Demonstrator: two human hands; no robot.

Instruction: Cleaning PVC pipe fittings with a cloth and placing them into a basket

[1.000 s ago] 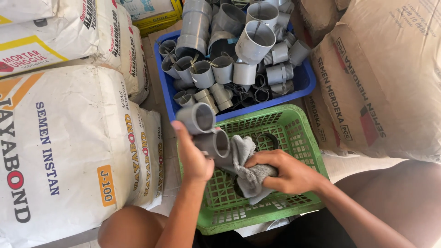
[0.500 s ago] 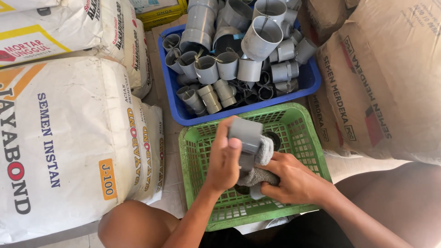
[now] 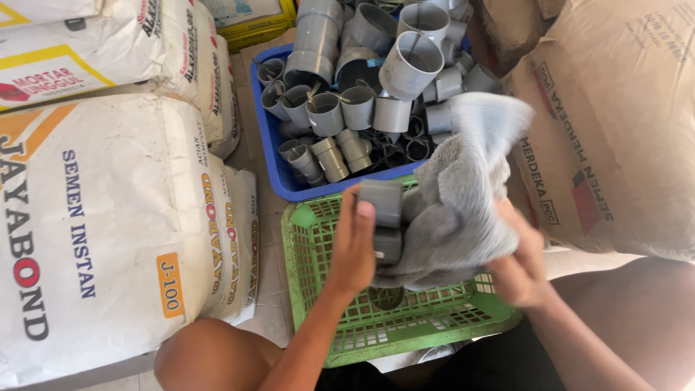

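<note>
Right above the green basket [image 3: 311,289], the left hand [image 3: 352,250] holds one grey pipe fitting [image 3: 384,217] with its long axis upright, fingers wrapped around it. One grey rag [image 3: 463,195] lies just right of the fitting, touching it, bunched in the right hand's [image 3: 517,264] closed grip. Beyond the basket, one blue bin [image 3: 271,156] holds many more fittings, too many to count.

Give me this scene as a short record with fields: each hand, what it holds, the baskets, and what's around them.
left hand: grips a grey pipe fitting above the green basket
right hand: holds a grey cloth against the fitting
green basket: one fitting visible inside, under the hands
blue basket: piled with grey pipe fittings of several sizes
surroundings: white sacks to the left, brown sacks to the right
</note>
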